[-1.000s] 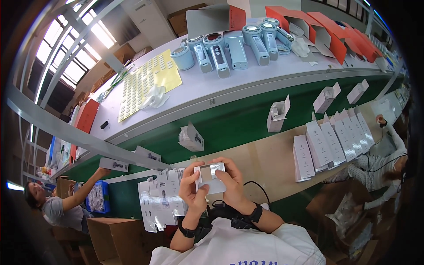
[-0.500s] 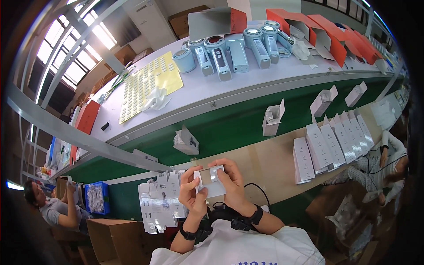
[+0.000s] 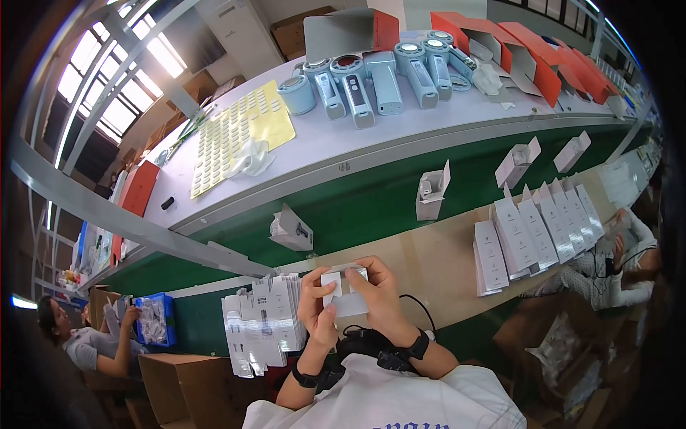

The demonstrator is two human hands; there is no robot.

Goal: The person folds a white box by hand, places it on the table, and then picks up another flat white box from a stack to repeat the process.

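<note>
A small white folding carton (image 3: 349,304) is held in front of my body between both hands, its end facing up with the flaps partly spread. My left hand (image 3: 317,313) grips its left side, fingers curled at the upper edge and thumb on the near face. On the right side my right hand (image 3: 380,299) grips it, with the thumb across the flap at the top. Inside, the carton is mostly hidden by my fingers. Just left of my hands lies a stack of flattened white cartons (image 3: 263,325) with printed pictures.
Several opened white boxes (image 3: 431,196) stand along the green belt (image 3: 371,222) ahead. A row of upright white cartons (image 3: 493,261) is at right. Light-blue handheld devices (image 3: 389,89) and a yellow sticker sheet (image 3: 275,129) occupy the white bench. People sit at both sides, a blue bin (image 3: 170,322) at left.
My right fingers and thumb have shifted over the carton's top flaps. The boxes on the belt have moved slightly left. The person at left now reaches to the blue bin.
</note>
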